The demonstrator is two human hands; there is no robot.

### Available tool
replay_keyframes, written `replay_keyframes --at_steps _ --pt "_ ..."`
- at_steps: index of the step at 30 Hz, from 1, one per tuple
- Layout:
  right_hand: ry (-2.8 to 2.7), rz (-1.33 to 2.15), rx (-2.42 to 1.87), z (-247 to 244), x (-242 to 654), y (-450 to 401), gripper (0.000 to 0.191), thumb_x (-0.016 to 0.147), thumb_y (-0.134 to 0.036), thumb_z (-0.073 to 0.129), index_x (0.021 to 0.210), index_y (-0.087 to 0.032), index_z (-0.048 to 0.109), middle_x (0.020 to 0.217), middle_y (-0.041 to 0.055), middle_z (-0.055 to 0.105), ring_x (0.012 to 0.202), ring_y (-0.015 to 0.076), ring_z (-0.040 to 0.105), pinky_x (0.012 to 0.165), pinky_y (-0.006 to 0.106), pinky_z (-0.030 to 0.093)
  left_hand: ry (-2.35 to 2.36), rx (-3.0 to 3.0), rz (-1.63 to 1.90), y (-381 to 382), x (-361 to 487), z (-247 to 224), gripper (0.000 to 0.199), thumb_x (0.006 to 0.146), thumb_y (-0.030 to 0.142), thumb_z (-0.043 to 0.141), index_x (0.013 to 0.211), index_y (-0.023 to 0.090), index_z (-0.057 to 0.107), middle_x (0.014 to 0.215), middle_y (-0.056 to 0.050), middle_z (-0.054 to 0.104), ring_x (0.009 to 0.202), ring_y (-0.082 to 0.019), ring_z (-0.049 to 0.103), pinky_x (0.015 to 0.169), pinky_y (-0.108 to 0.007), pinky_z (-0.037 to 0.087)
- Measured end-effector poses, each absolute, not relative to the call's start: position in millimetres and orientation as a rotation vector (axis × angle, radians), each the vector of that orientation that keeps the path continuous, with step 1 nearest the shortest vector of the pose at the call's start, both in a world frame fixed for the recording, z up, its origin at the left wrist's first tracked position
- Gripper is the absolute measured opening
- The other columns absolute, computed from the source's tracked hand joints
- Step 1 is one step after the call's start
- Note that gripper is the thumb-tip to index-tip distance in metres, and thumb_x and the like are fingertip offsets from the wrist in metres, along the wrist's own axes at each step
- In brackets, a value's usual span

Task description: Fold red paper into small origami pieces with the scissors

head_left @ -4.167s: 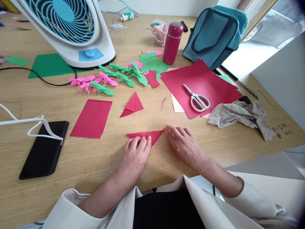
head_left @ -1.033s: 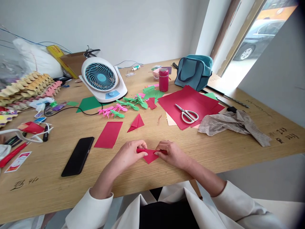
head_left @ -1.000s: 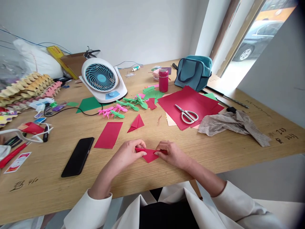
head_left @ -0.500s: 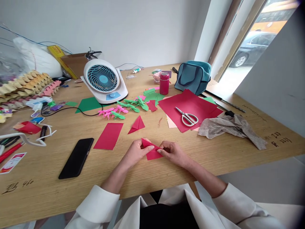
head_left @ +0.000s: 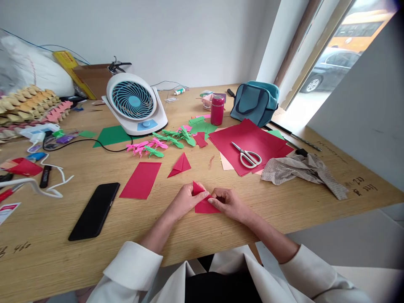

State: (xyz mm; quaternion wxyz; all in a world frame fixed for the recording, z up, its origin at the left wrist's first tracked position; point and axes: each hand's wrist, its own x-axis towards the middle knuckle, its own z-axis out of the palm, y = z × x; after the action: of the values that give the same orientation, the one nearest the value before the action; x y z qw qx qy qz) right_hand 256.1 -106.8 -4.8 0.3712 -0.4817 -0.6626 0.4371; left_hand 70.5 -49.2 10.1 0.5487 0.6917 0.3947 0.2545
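Note:
Between my hands is a small piece of red paper (head_left: 204, 206), partly folded, with a pointed corner standing up at its left. My left hand (head_left: 187, 199) pinches it near that corner, thumb laid across the paper. On the other side my right hand (head_left: 227, 203) grips the right edge between thumb and curled fingers. Just beyond them lies a folded red paper triangle (head_left: 180, 165). A flat red paper rectangle (head_left: 140, 181) rests to the left, with a black phone (head_left: 94, 211) nearer me.
White-handled scissors (head_left: 249, 158) lie on large red sheets (head_left: 268, 145) at the right, beside a crumpled cloth (head_left: 284, 169). Pink and green folded paper pieces (head_left: 170, 139) sit before a white fan (head_left: 134, 103). Behind stand a red flask (head_left: 217, 110) and a teal bag (head_left: 256, 103).
Both hands keep their grip on the red paper. The thumbs have come slightly closer together, and the paper's raised corner stands a little more upright. The view has shifted slightly.

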Motion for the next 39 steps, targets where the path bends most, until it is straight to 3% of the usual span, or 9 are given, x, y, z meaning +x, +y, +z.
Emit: replay_keyframes --at_steps 7,20,29,39 --pt "-1.717 1.084 -1.250 -8.5 254.3 -104.9 0.033 0.092 -0.041 0.055 0.070 -0.016 0.055 0.065 -0.0023 0.048 0.060 0.0100 0.041 0.056 0.024 0.032 0.881 1.652 0.703 -49.0 71.1 1.7 0.035 0.086 0.040 0.058 0.063 0.017 0.049 0.065 0.004 0.044 0.063 -0.010 0.041 0.061 -0.023 0.035" --pt "-1.559 1.023 -1.293 -7.6 255.1 -101.1 0.038 0.091 -0.044 0.054 0.064 -0.018 0.048 0.061 -0.0029 0.044 0.058 0.0104 0.039 0.055 0.025 0.031 0.852 1.495 0.720 -49.3 67.5 -17.6 0.032 0.081 0.048 0.066 0.083 0.016 0.062 0.076 -0.001 0.061 0.070 -0.015 0.053 0.065 -0.026 0.043" --pt "-1.549 1.109 -1.250 -9.2 256.9 -101.8 0.031 0.088 -0.045 0.058 0.079 -0.016 0.060 0.069 -0.0015 0.053 0.063 0.0116 0.044 0.058 0.025 0.034 0.903 1.547 0.763 -50.6 68.5 -17.0 0.031 0.080 0.045 0.067 0.072 0.017 0.058 0.068 0.002 0.058 0.067 -0.013 0.051 0.065 -0.025 0.042" --pt "-1.642 1.058 -1.316 -8.0 255.8 -101.7 0.030 0.087 -0.039 0.059 0.068 -0.018 0.050 0.062 -0.0048 0.043 0.059 0.0099 0.038 0.054 0.024 0.029 0.929 1.574 0.759 -53.5 72.0 -12.8 0.027 0.078 0.042 0.069 0.071 0.017 0.060 0.066 0.002 0.057 0.068 -0.014 0.052 0.064 -0.025 0.042"
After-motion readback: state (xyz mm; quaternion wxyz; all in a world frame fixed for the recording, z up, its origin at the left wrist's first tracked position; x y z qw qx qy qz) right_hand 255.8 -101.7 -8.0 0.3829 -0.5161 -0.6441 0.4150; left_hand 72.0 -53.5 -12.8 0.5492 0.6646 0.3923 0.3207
